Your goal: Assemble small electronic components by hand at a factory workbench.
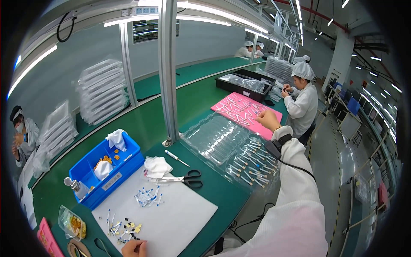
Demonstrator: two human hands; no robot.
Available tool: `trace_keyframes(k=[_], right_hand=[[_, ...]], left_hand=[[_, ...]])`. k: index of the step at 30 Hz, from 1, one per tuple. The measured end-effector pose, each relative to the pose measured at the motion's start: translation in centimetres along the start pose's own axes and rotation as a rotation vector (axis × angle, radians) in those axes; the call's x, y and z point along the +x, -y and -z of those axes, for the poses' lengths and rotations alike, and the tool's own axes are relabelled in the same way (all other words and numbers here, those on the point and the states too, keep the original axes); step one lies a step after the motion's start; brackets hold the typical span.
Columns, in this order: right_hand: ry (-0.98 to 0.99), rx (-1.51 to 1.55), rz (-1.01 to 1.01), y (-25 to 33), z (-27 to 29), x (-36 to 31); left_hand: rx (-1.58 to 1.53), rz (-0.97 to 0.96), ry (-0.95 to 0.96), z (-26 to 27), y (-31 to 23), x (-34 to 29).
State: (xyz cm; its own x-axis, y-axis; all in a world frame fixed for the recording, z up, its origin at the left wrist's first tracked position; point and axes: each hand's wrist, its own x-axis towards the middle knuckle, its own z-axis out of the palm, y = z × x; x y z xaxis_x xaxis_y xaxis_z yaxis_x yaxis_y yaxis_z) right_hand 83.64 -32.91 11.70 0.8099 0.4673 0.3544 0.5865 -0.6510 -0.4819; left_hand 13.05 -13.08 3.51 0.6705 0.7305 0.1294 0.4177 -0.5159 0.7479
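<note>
My right hand [268, 121] reaches out over a pink mat [274, 112] strewn with small white strip-like parts [239, 107]. Its fingers are curled together at the mat's near right edge; what they pinch, if anything, is too small to see. A strap with a black cable circles that wrist. At the lower edge, my left hand [134, 248] is partly in view, fingers closed, on a white sheet [188, 218]. Beside it lie small strips with black and yellow pieces [128, 229]. A pile of blue-tipped white strips [147, 196] is farther up the sheet.
A clear plastic tray [209, 139] holds rows of strips [254, 162]. Scissors [192, 179], a screwdriver [176, 157] and a white cloth [157, 167] lie nearby. A blue bin [132, 160] stands left, a metal post [168, 77] behind. A co-worker [303, 100] works beyond the black crate [261, 95].
</note>
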Motion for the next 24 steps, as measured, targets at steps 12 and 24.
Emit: trace_keyframes(k=[12,24], right_hand=[[0.104,-0.109,0.008,-9.0,-10.5,7.3],[0.200,-0.211,-0.021,-9.3,-11.5,8.4]], left_hand=[[0.108,0.079,-0.028,-1.0,1.5,-0.4],[0.144,0.012,-0.068,-1.2,1.5,-0.4]])
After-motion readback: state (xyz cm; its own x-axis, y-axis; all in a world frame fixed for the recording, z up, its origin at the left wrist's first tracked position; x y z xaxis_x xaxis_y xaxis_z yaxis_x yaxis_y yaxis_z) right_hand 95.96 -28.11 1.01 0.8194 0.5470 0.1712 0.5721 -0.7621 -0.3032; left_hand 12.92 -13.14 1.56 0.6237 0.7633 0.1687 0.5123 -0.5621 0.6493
